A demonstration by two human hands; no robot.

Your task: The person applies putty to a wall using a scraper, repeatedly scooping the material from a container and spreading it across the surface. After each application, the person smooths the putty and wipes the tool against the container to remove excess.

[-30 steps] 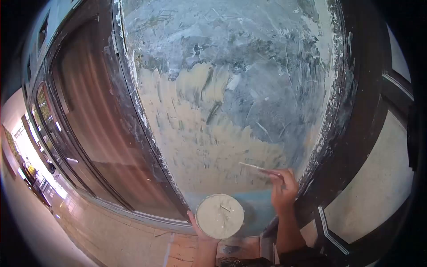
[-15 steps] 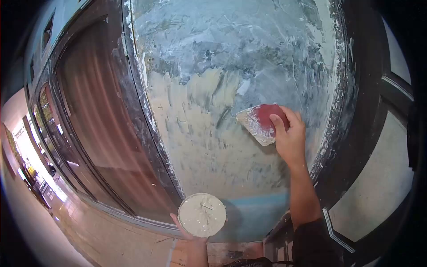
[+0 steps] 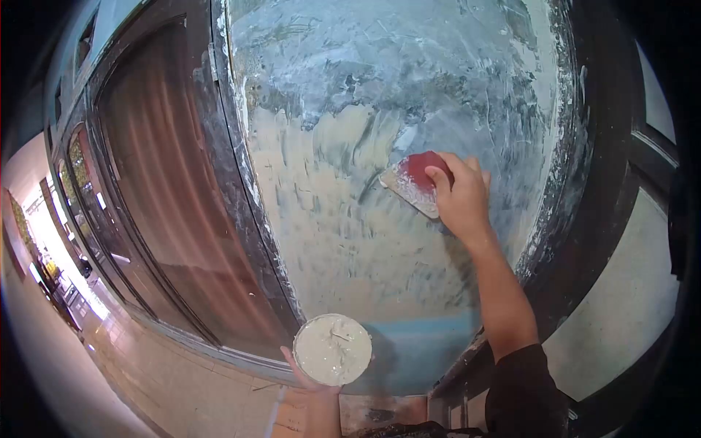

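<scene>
My right hand (image 3: 461, 196) grips a red spreader (image 3: 418, 179) whose pale, compound-smeared edge rests against the wall panel (image 3: 328, 241), near its middle. Fresh cream compound covers the panel's lower part, while the upper part is blue-grey with rough patches. Low in view, my left hand (image 3: 310, 383) supports a round tub (image 3: 332, 350) of cream compound from beneath and the left side. Most of the fingers under the tub are hidden.
Left of the panel runs a dark door frame (image 3: 234, 182) with a reddish curtain (image 3: 161, 168) behind glass. Dark wooden framing (image 3: 606, 182) stands on the right. A tiled floor (image 3: 175, 365) stretches away at the lower left.
My right hand and the spreader have moved up and slightly left over the panel. The right forearm shows further up. My left hand still holds the tub in nearly the same place.
</scene>
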